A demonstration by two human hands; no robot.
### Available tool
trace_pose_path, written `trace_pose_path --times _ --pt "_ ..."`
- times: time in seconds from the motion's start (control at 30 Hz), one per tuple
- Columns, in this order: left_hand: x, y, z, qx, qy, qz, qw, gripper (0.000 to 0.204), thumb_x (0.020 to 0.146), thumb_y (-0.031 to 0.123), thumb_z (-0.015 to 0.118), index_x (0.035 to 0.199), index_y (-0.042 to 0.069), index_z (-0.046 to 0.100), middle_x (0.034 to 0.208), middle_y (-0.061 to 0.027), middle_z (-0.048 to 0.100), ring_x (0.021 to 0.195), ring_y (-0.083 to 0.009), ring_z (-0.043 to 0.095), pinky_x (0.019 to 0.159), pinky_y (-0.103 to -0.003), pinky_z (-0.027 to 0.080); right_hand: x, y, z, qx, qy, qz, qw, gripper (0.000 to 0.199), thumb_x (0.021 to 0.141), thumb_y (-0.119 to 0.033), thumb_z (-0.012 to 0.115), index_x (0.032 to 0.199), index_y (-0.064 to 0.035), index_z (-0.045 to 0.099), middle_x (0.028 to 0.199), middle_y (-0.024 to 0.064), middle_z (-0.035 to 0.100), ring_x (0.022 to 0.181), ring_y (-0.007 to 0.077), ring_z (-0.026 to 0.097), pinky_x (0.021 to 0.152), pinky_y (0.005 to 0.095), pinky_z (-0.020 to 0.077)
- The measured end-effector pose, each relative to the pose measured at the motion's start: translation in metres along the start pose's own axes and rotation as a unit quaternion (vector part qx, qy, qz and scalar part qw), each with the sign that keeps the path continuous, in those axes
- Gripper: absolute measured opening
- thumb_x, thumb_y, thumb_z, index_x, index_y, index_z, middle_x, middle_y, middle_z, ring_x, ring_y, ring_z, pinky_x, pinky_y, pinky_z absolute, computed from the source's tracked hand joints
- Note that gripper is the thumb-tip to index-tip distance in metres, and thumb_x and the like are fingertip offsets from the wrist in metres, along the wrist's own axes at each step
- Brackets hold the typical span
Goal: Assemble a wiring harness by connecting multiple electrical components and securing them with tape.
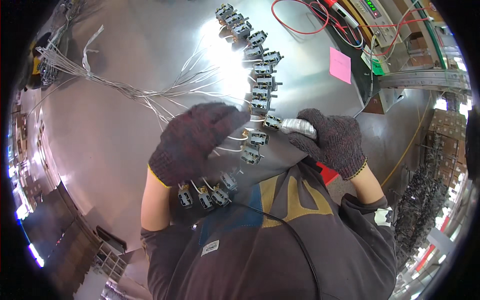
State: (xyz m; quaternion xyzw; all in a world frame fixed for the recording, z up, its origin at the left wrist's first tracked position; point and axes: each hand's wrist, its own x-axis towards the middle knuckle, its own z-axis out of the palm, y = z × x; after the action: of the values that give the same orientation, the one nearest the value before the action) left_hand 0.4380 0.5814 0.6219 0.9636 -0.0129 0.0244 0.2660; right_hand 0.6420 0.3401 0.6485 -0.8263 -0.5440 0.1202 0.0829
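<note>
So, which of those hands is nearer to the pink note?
The right hand, below the pink note in the picture; the left hand is farther off, to its lower left.

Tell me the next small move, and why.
Perhaps steady the nearest grey component with the left hand: the silver piece in the right hand appears to meet its right end, while the left hand is close to its white wire.

Smooth glossy metal tabletop point(125, 117); rough knitted gloves point(339, 138); matt wired housings point(261, 92), seemingly plastic.
</note>
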Motion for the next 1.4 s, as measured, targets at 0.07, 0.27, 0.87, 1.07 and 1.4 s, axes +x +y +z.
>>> trace_pose_path --times 0.07,0.27,0.87,1.07,1.4 --pt "-0.009 -0.001 0.006 -0.01 0.016 0.014 1.0 0.075 0.073 0.034 0.081 0.143 0.018 0.057 0.131 -0.0121 0.063 0.12 -0.0352 0.061 0.101 -0.048 0.052 0.005 -0.004 -0.004 -0.046 -0.015 -0.015 0.999 0.042 0.084 -0.048 0.079 0.109 -0.0159 0.068 0.07 0.01 0.068 0.063 0.0309 0.069 0.059 0.0429 0.0517" --pt "-0.03 0.001 -0.007 -0.015 0.025 0.003 1.0 0.065 0.07 0.02 0.073 0.134 0.017 0.063 0.13 -0.0105 0.063 0.125 -0.0348 0.059 0.107 -0.05 0.049 0.012 -0.012 -0.007 -0.045 0.002 -0.051 0.998 0.042 0.085 -0.049 0.078 0.109 -0.0164 0.068 0.067 0.0103 0.066 0.061 0.0304 0.068 0.058 0.0428 0.0511" --pt "-0.044 -0.019 -0.01 0.189 -0.009 0.022 0.982 0.056 0.085 0.021 0.067 0.14 0.024 0.058 0.144 -0.0167 0.053 0.134 -0.0348 0.052 0.112 -0.048 0.046 0.041 0.021 -0.006 -0.033 -0.006 -0.154 0.988 0.047 0.084 -0.053 0.077 0.11 -0.0149 0.072 0.069 0.011 0.068 0.061 0.0327 0.067 0.06 0.0436 0.0517" --pt "0.037 -0.054 0.075 0.125 -0.007 0.088 0.988 0.067 0.079 0.042 0.073 0.141 0.022 0.057 0.109 -0.0079 0.069 0.098 -0.0305 0.068 0.082 -0.044 0.056 0.041 0.074 0.021 -0.058 -0.005 -0.159 0.986 0.048 0.08 -0.047 0.083 0.112 -0.0139 0.071 0.072 0.0096 0.069 0.067 0.0301 0.07 0.062 0.0421 0.0535" --pt "0.036 -0.069 0.08 0.154 0.02 0.043 0.987 0.057 0.074 0.042 0.077 0.124 0.018 0.066 0.085 -0.0074 0.066 0.077 -0.0296 0.068 0.061 -0.044 0.052 0.022 0.084 0.033 0.115 0.037 -0.137 0.983 0.048 0.075 -0.043 0.087 0.11 -0.0141 0.072 0.073 0.0096 0.07 0.067 0.0306 0.07 0.062 0.0419 0.053"
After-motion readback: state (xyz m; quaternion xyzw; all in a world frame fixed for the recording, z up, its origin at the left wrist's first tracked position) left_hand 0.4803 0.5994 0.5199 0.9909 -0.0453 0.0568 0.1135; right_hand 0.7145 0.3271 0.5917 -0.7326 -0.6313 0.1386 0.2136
